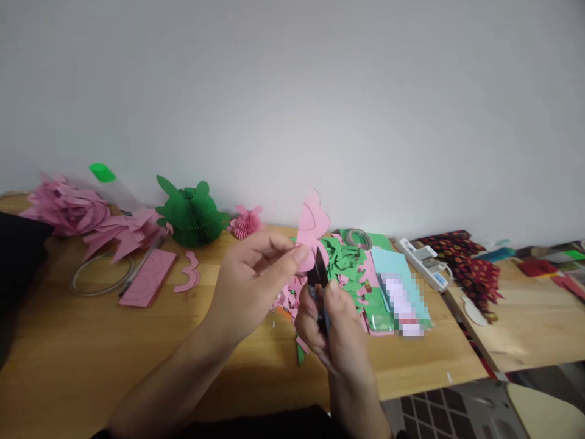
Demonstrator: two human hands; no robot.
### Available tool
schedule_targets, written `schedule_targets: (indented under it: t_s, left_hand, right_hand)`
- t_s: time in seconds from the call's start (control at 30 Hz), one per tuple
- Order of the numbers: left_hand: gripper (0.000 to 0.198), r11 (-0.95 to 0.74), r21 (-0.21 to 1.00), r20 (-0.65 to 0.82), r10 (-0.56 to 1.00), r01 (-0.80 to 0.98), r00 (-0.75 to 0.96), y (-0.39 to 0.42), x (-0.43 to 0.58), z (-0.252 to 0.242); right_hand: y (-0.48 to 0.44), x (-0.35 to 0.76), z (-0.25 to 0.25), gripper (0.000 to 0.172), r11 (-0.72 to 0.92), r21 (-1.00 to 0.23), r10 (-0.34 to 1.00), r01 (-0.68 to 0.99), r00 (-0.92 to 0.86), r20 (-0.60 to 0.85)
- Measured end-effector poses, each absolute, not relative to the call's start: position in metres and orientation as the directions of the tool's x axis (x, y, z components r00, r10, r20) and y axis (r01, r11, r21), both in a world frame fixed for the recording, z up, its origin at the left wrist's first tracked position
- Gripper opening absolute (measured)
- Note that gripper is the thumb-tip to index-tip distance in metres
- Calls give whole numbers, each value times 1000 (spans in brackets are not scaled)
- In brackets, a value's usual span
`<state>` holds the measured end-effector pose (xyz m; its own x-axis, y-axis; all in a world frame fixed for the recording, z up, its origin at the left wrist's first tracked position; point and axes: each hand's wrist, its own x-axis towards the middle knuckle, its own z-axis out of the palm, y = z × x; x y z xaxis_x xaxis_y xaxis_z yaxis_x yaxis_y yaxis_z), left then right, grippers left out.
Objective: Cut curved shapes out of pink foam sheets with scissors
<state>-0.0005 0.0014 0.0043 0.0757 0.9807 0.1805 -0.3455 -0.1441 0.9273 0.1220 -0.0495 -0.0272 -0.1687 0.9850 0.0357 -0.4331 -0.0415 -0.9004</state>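
Though pink, dark-lined scalloped paper

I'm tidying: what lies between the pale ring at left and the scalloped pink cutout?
The head view shows a pink card with drawn curves and a slim pen-like tool beside it.

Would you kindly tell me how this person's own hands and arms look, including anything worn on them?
The left hand and right hand are both ungloved, with no watch or bracelet to be seen. The forearms are bare as far as they show. Black clothing appears along the bottom edge; no markings can be made out on it.
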Motion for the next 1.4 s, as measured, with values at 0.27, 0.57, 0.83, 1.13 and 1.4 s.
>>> schedule_targets:
  t_s: [0.27, 0.57, 0.83, 1.13, 1.4]
  left_hand:
    - [16, -95, 955, 109, 994, -281, 33, 19, 11, -9]
    - [20, 213, 893, -217, 975, -397, 33, 24, 15, -70]
    - [24, 287, 836, -333, 943, -468, -16, 18, 8, -120]
    - [24, 309, 819, -351, 936, -483, 5, 12, -1, -115]
    - [17, 281, 865, -325, 945, -416, -36, 11, -3, -119]
  right_hand:
    - [-27, 123, -44, 48, -136, -872, 984, -470, -168, -62]
    - [-20, 121, -95, 54, -359, -814, 933, -456, -167, -318]
    - [-20, 113, -132, 56, -472, -772, 882, -426, -229, -412]
    - [-27, 114, -120, 52, -473, -798, 879, -374, -257, -400]
    - [-28, 118, -124, 51, -469, -819, 881, -332, -250, -403]
